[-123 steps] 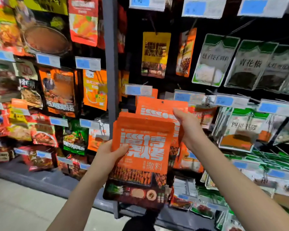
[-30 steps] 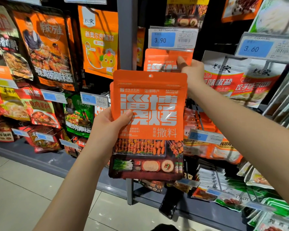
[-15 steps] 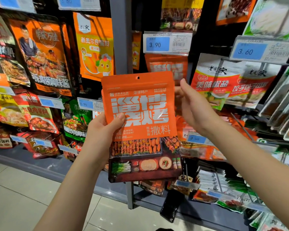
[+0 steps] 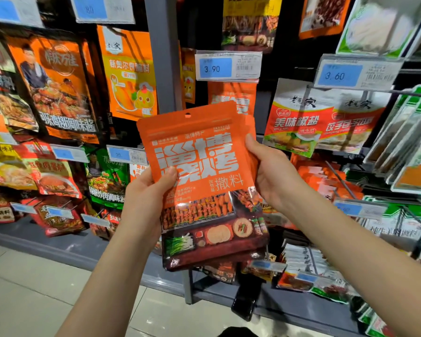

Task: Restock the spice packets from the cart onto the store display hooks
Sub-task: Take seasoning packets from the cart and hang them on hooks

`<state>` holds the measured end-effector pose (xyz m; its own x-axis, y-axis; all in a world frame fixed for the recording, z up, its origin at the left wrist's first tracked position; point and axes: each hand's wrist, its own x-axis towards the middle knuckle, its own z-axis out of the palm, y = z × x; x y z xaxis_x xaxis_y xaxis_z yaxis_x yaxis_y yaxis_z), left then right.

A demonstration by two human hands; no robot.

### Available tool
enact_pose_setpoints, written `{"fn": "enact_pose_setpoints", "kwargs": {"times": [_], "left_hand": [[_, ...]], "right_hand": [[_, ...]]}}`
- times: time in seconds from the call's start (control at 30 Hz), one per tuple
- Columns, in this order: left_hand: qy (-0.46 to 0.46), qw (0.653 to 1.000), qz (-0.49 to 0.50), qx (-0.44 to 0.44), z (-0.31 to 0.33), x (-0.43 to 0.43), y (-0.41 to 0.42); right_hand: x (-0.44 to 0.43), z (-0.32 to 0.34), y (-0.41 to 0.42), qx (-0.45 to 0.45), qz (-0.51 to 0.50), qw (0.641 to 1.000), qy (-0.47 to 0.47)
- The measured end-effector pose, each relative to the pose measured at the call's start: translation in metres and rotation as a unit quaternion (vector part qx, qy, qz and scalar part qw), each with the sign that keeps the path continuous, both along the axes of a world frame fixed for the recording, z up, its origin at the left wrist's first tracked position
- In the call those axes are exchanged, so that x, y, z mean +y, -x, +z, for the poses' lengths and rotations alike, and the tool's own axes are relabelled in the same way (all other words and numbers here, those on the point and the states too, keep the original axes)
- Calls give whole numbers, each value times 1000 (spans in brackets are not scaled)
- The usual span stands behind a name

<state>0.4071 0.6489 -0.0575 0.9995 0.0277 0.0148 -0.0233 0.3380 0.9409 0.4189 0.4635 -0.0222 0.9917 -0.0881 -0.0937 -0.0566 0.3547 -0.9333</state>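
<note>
Clamping packet stack [image 4: 199, 166] in left grip [image 4: 146, 190] and right grip [image 4: 270, 171], both curled round it; risking glossy packets slipping free and dropping.

The stack of spice packets [image 4: 199, 171] stands before the display, with the left hand [image 4: 148, 190] at its left edge and the right hand [image 4: 270, 173] at its right. Behind it, a hung packet [image 4: 231, 96] sits under a price tag [image 4: 227, 66], right of the shelf post [image 4: 163, 57].
</note>
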Motion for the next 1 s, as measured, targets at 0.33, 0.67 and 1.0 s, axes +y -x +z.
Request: {"fn": "enact_pose_setpoints", "kwargs": {"times": [0.33, 0.67, 1.0], "left_hand": [[21, 1000, -6, -12, 5, 3, 6], [8, 1000, 21, -19, 5, 10, 10], [-34, 998, 56, -12, -2, 24, 8]], "right_hand": [[-3, 4, -3, -44, -39, 997, 55], [-2, 0, -10, -48, -117, 992, 15], [-13, 31, -45, -120, -181, 972, 87]]}}
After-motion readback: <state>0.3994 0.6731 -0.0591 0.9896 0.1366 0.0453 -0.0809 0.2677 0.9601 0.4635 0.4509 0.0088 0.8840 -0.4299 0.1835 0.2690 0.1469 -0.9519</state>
